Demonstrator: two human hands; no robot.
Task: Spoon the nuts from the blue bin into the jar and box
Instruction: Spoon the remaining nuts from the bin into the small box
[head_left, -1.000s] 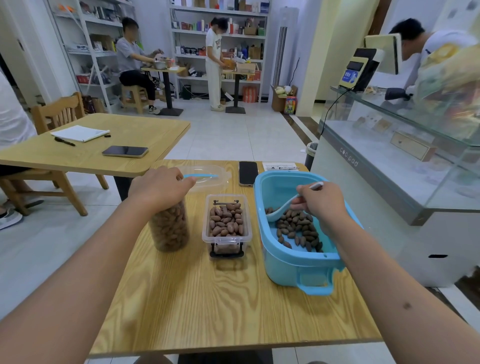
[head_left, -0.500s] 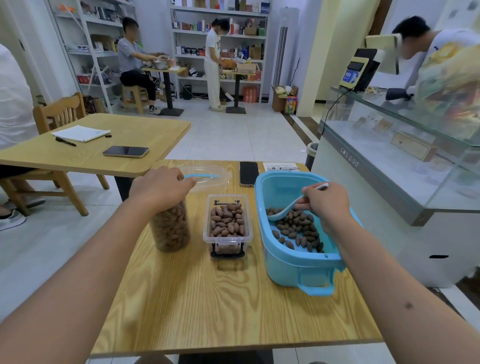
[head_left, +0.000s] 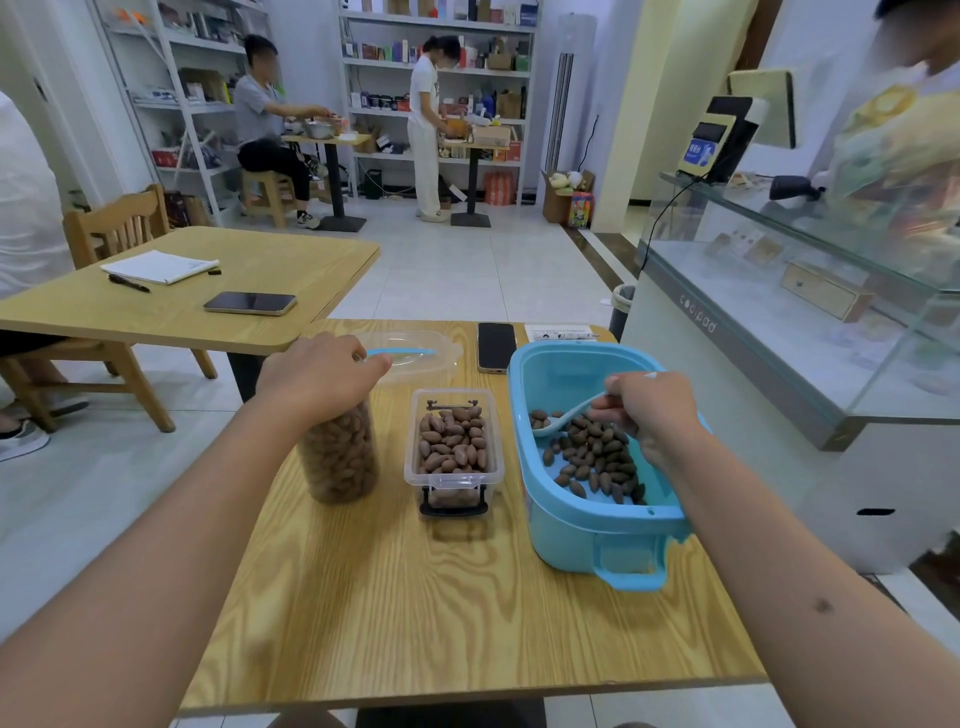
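- We see the wooden tabletop (head_left: 415, 613) carrying everything, its near edge toward us and its far edge toward the tiled floor.
- The blue bin (head_left: 587, 525) stands along the tabletop's right edge, its handle facing the near edge; a loose layer of nuts (head_left: 597, 457) covers part of its floor.
- The jar (head_left: 340, 457), clear and filled with nuts nearly to the top, stands near the left edge.
- The box (head_left: 453, 457), a clear tub with black clips and no lid on, sits between the jar and the bin, apart from both, and is heaped with nuts.
- A clear lid (head_left: 415, 353) with a blue strip lies by the far edge behind the jar and box.
- A dark phone (head_left: 496, 345) lies at the far edge, just beside the bin's far left corner.
- Our left hand (head_left: 319, 376) rests over the jar's mouth, its grip wrapped round the top, fingers curled down over the rim.
- Our right hand (head_left: 649, 410) is inside the bin, its grip closed in a pinch on the handle of the spoon (head_left: 563, 415).
- The spoon is pale, its bowl pointing left and low among the nuts near the bin's left wall; we cannot tell whether it carries any.
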